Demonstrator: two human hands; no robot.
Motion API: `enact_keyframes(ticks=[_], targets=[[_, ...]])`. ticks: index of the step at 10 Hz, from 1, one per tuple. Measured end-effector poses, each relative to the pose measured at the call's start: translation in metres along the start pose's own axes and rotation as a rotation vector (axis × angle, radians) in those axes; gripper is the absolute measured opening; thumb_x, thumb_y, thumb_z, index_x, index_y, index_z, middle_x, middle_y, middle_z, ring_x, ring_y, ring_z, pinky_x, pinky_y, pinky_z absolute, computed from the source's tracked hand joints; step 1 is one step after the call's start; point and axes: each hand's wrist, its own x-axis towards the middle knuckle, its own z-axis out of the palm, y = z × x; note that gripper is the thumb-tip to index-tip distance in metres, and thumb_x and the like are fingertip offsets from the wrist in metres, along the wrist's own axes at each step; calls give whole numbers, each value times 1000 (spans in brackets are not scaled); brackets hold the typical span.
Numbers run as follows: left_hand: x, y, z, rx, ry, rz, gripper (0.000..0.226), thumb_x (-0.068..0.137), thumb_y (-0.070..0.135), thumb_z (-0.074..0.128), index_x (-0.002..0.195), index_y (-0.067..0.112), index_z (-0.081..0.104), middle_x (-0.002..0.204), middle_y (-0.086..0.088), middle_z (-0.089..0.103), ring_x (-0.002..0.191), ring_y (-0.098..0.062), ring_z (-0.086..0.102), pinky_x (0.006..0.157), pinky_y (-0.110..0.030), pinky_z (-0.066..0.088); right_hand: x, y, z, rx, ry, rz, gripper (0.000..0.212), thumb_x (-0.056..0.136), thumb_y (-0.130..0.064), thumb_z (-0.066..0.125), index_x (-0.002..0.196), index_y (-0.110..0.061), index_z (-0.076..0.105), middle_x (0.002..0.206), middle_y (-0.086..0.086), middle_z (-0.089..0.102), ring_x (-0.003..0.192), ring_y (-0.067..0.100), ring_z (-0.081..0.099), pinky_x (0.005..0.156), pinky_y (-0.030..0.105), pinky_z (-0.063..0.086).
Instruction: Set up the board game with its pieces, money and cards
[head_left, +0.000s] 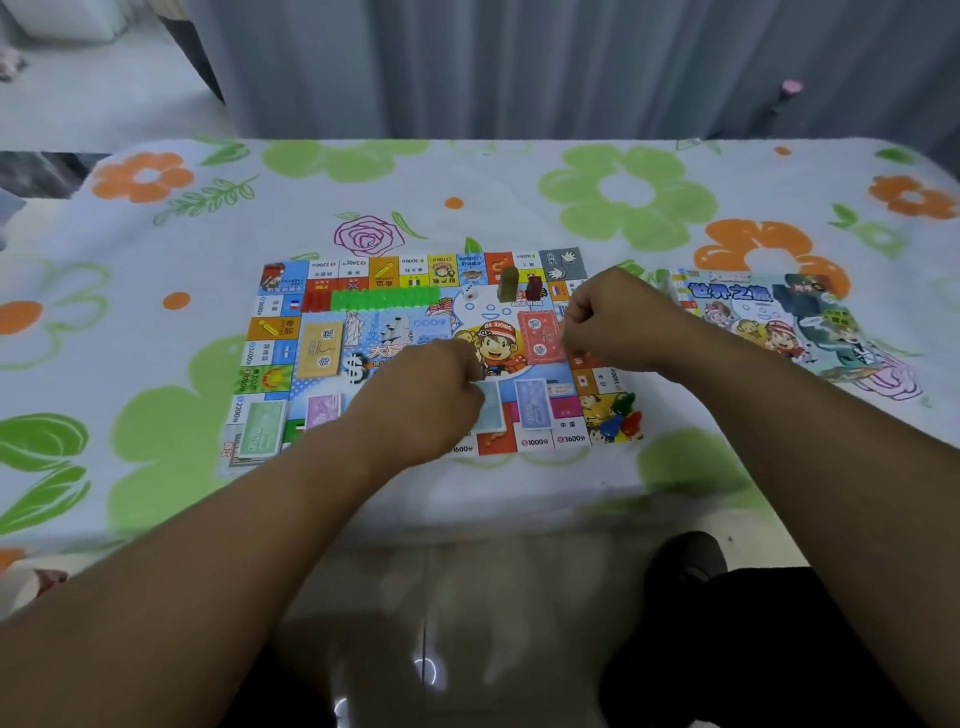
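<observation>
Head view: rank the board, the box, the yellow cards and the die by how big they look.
Largest to smallest:
1. board
2. box
3. yellow cards
4. die
All lie on the same table at similar distance, so nearness does not blur the order.

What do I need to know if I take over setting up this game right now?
Left hand: fingers curled beside the teal notes; grip unclear.
Right hand: curled by the red cards; grip unclear.
Done: on the board lie green houses, red houses, die, yellow cards, green notes, purple notes, blue notes, pawns in the near right corner.
Left: probably straighten the stacks; the box lies right of the board.
</observation>
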Motion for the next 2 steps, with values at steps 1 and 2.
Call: enact_keyframes(ticks=[1,2], targets=[[-7,0,-8,-128,45,-25,13,94,14,53,97,16,65,97,-4,70,80,-23,68,72,-40,59,-7,-5,9,2,-12,-29,17,84,-2,57,86,14,59,98,33,67,69,34,63,61,43,52],[-15,-3,-11,-293,89,-109,17,94,9,51,87,14,65,86,-5,69,78,-26,70,73,-44,60,-18,-11,23,30,-27,-28,18,89,-3,53,85,14,58,92,32,68,61,21,60,59,38,50]])
